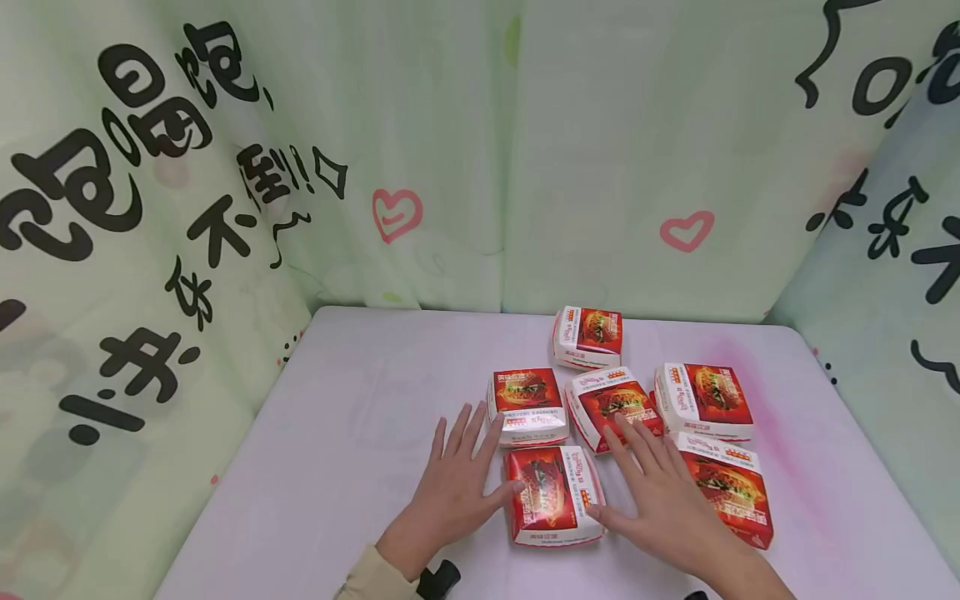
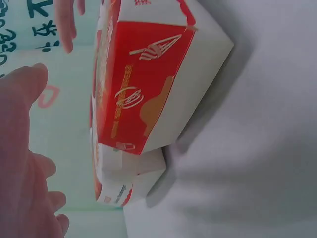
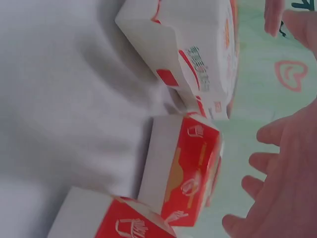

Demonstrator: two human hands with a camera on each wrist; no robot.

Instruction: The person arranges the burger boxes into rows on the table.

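Several red-and-white burger boxes with burger pictures on their lids stand on the table. The nearest burger box [image 1: 546, 497] lies between my two hands; it also appears large in the left wrist view, its red printed side [image 2: 143, 84] facing the camera. My left hand [image 1: 450, 500] is held with fingers spread at the left of this box, its thumb over the lid's left edge. My right hand [image 1: 667, 504] spreads its fingers too, thumb at the box's right edge. Its fingertips overlap the middle box [image 1: 611, 396] in the head view. Neither hand grips anything.
Behind are a left box [image 1: 528, 408], a far box [image 1: 588, 337] and a right box [image 1: 705, 400]. Another box [image 1: 727, 492] is partly hidden by the right hand. The white-covered table [image 1: 360, 400] ends at a green curtain [image 1: 450, 125] with black lettering and hearts.
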